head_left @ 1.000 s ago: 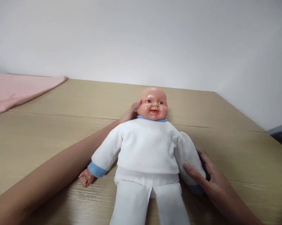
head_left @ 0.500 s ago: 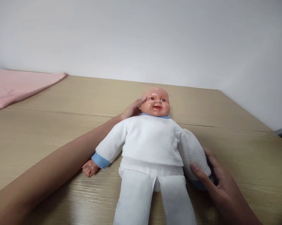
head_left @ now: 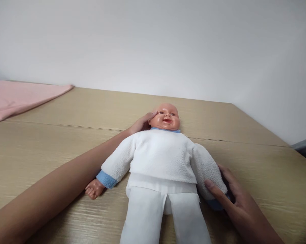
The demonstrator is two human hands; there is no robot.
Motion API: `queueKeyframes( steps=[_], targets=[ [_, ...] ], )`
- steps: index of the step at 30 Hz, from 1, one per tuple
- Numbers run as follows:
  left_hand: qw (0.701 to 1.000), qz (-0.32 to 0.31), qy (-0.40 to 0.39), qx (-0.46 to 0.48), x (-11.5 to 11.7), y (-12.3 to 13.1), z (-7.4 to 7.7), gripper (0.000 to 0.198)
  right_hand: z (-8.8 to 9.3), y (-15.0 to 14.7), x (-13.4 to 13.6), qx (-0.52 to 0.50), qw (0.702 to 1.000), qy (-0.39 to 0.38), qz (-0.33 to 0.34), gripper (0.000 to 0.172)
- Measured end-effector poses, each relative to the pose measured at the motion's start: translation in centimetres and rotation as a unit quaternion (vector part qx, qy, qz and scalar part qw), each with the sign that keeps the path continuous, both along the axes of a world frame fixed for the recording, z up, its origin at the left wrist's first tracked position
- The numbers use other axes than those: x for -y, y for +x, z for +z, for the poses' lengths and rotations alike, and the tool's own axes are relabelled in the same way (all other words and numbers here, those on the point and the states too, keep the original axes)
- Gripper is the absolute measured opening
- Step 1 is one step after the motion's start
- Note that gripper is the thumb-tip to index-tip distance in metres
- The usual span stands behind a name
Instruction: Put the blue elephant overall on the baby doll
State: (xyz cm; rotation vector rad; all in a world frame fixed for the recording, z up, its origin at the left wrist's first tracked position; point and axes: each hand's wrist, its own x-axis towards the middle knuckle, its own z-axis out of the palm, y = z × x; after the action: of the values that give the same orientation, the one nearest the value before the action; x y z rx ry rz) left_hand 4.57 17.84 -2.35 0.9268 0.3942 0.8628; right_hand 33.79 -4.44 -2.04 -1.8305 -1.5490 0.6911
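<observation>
A baby doll (head_left: 165, 156) in a white fleece top with blue cuffs and white trousers lies on its back on a light wooden table (head_left: 53, 142). My left hand (head_left: 142, 123) reaches behind the doll's head (head_left: 166, 117), thumb against its temple, fingers hidden under the head. My right hand (head_left: 231, 200) is closed around the end of the doll's white sleeve (head_left: 208, 173), thumb on top and fingers behind. The doll's other bare hand (head_left: 93, 189) rests on the table beside my left forearm.
A pink cloth (head_left: 18, 98) lies at the table's far left. A white wall stands behind the table. The table's right edge runs diagonally at the right, with something dark grey (head_left: 305, 149) beyond it.
The doll's head has sunk a little lower and flatter toward the table, with my left hand still behind it. My right hand keeps its hold on the sleeve.
</observation>
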Motion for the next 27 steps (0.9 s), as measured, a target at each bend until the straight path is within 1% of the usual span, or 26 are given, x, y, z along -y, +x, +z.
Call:
queueKeyframes(
  steps=[8, 14, 19, 22, 27],
  targets=[
    [0.999, 0.047, -0.016, -0.019, -0.36, 0.35, -0.35, 0.042, 0.17, -0.16, -0.04, 0.01, 1.0, 0.006, 0.002, 0.078],
    [1.0, -0.007, -0.012, -0.01, 0.23, -0.24, 0.19, 0.045, 0.01, 0.11, 0.06, 0.01, 1.0, -0.007, 0.008, 0.077],
    [0.999, -0.001, -0.016, -0.035, -0.14, -0.43, -0.1, 0.05, 0.0, 0.3, 0.03, 0.011, 1.0, -0.01, 0.02, 0.074],
    [0.999, -0.011, -0.014, -0.041, -0.52, -0.36, -0.34, 0.052, -0.04, 0.42, 0.04, 0.01, 0.999, -0.01, 0.029, 0.073],
    [0.999, -0.016, -0.015, -0.041, -0.64, -0.33, -0.39, 0.053, 0.05, 0.34, 0.01, 0.014, 1.0, -0.007, 0.025, 0.071]
  ],
)
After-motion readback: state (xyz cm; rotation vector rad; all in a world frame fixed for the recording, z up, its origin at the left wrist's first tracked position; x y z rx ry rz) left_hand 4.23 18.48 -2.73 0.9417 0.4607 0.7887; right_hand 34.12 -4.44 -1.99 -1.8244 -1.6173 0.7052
